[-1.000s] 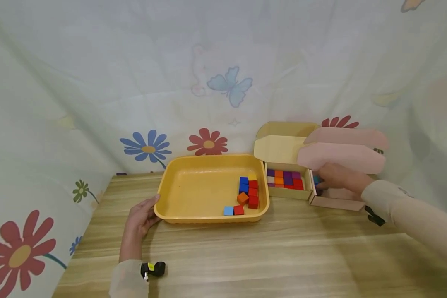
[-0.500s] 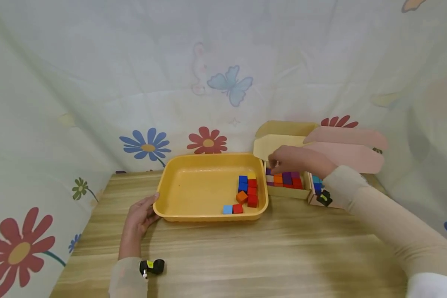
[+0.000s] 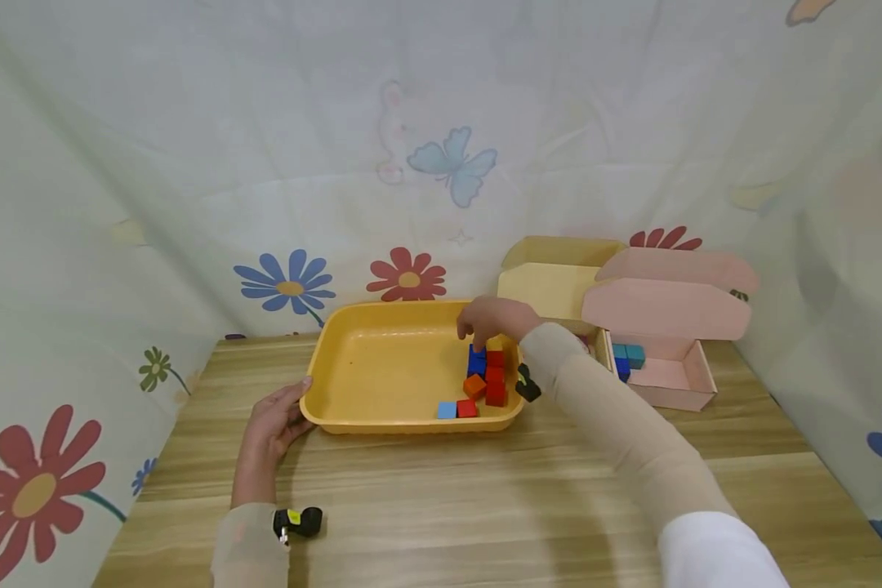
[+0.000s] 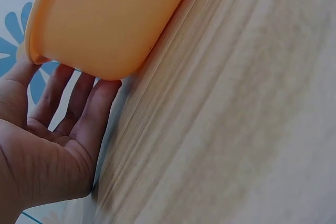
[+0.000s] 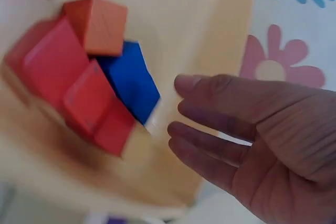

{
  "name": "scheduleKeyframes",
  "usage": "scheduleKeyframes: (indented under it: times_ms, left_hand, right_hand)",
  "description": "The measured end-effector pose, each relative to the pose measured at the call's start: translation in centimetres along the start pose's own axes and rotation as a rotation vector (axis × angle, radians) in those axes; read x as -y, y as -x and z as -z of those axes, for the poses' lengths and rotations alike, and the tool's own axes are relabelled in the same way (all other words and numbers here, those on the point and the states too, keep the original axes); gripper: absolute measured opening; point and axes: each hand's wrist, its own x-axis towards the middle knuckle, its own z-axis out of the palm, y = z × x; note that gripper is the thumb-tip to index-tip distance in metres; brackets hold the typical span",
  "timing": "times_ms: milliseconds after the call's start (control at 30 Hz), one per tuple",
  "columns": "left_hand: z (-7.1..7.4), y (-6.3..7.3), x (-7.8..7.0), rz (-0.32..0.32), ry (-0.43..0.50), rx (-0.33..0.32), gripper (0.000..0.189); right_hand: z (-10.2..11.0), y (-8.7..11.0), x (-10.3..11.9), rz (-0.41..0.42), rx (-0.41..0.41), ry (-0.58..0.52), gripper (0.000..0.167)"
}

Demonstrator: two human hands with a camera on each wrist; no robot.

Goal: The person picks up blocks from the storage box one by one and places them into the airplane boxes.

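Note:
My left hand holds the near-left corner of a yellow plastic tray. In the left wrist view, the thumb meets its rim and the other fingers lie against the outer wall under the lip. Over the tray's right back part is my right hand, fingers spread apart with nothing between them. Just beyond its fingertips are blue cubes, with red cubes and an orange cube beside them. A light blue cube and a red cube sit along the tray's front side.
Right of the tray, a cream cardboard box stands with its lid up, mostly behind the right sleeve. Beside it a pink box, lid raised, holds teal cubes and a blue cube. A flowered curtain backs the wooden table.
My right hand has travelled left from inside the pink box, past the cream box, to above the cubes in the tray. The left hand stays at the tray's corner.

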Motion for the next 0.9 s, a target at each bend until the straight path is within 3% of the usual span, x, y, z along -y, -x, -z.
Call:
scheduleKeyframes:
  times_ms: [233,567,900]
  left_hand:
    - [-0.1,0.0,0.0,0.01,-0.014,-0.001,0.055]
    - [0.0,0.0,-0.3,-0.003,-0.028,-0.001,0.063]
    - [0.0,-0.2,0.1,-0.002,-0.012,0.003,0.042]
  right_hand:
    - [-1.7,-2.4,0.3,-0.046,0.038,0.035,0.043]
    - [-1.7,-1.8,0.5,-0.066,-0.05,-0.02,0.026]
    - [-2.2,-1.9,0.5,-0.052,-0.097,-0.027,0.013]
